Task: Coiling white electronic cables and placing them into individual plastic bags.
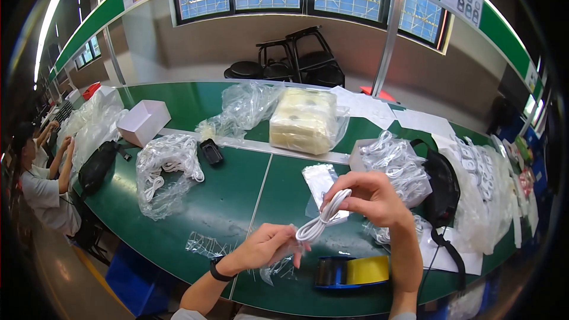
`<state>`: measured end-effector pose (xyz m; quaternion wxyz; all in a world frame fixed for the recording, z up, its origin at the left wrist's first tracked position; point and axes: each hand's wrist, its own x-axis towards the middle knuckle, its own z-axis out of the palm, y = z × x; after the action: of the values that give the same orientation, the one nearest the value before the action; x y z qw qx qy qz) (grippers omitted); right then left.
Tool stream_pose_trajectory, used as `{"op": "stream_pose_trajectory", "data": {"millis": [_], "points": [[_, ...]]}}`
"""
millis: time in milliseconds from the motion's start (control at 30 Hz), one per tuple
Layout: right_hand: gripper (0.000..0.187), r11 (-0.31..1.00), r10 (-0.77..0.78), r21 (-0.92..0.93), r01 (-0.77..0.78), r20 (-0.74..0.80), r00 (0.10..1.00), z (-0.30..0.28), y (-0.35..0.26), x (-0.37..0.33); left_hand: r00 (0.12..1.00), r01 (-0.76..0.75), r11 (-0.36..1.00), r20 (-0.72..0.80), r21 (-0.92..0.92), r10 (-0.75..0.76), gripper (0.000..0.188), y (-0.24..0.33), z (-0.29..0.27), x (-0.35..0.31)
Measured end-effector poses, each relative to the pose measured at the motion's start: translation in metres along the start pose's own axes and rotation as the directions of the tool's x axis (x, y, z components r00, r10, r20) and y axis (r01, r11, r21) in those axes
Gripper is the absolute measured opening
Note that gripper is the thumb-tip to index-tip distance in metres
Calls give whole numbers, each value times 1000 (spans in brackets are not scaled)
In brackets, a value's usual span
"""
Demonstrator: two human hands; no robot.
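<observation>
While the coiled white cable [323, 219] hangs tilted between the two hands above the green surface [231, 192], the step in hand is judged to be gathering or securing its loops. Right hand [372, 198]: thumb and fingers closed in a pinch on the upper end of the coil. Left hand [267, 248]: fingers partly curled at the lower end; whether they grip the cable or only steady it, cannot tell. Whether a tie already binds the middle is likewise unclear. Nearby: thin tie-like strips [208, 244] to the left, a yellow-and-black tape dispenser [367, 270] below, flat plastic packets [320, 182] just behind. Judgement: the next move calls for a firm right pinch, loops held parallel, and careful left-finger work at the lower end.
</observation>
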<state>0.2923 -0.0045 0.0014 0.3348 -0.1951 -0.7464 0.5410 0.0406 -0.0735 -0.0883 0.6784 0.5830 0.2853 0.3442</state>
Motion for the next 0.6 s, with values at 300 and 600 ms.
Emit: {"op": "stream_pose_trajectory", "data": {"millis": [300, 600], "points": [[22, 988, -104, 95, 118, -138, 985, -7, 9, -2, 998, 35, 988, -50, -148, -43, 19, -16, -8, 6], [22, 996, -85, -8, 85, -143, 986, -6, 10, -2, 932, -3, 993, -361, -117, -40, 11, 0, 0, 6]]}}
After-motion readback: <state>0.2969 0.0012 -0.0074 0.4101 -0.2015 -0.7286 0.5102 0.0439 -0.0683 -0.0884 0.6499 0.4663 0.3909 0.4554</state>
